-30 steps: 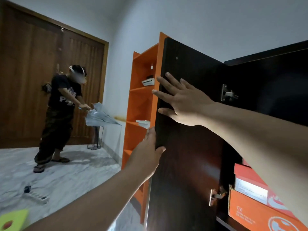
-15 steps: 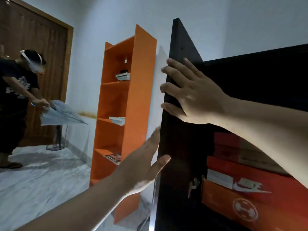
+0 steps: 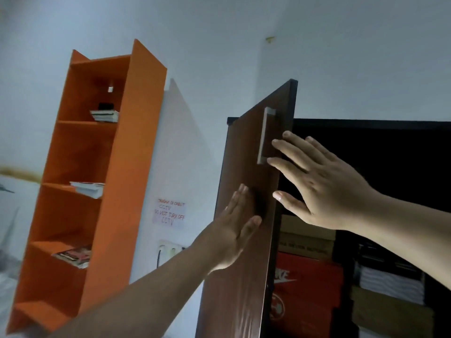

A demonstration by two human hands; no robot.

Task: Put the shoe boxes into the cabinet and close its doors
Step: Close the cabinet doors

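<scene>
I judged the step in hand to be the closing of the left cabinet door (image 3: 246, 215); loading appeared finished. The shoe boxes (image 3: 307, 284) sat stacked inside the cabinet (image 3: 366, 147): a red one with a white logo, a tan one above it, and paler boxes further right in a second stack. The door stood partly open, its brown outer face turned toward the camera and its free edge near the middle of the view.

My left hand (image 3: 234, 230) lay flat on the outer face of the door, below the metal handle (image 3: 264, 135), fingers straight and together, holding nothing. My right hand (image 3: 317, 186) was spread open at the free edge of the door, fingers extended and slightly fanned, the fingertips (image 3: 277, 142) just beside the handle; I could not tell whether they touched the panel or only hovered in front of it. Neither hand gripped the handle.

The next move, as I assessed it, called for a steady push with the flat left palm to swing the door toward the cabinet front, with the right hand drawn clear of the edge so no finger was caught in the gap. A right-hand door was not in view, so I could not tell its state. An orange shelf unit (image 3: 102, 167) stood well apart to the left
</scene>
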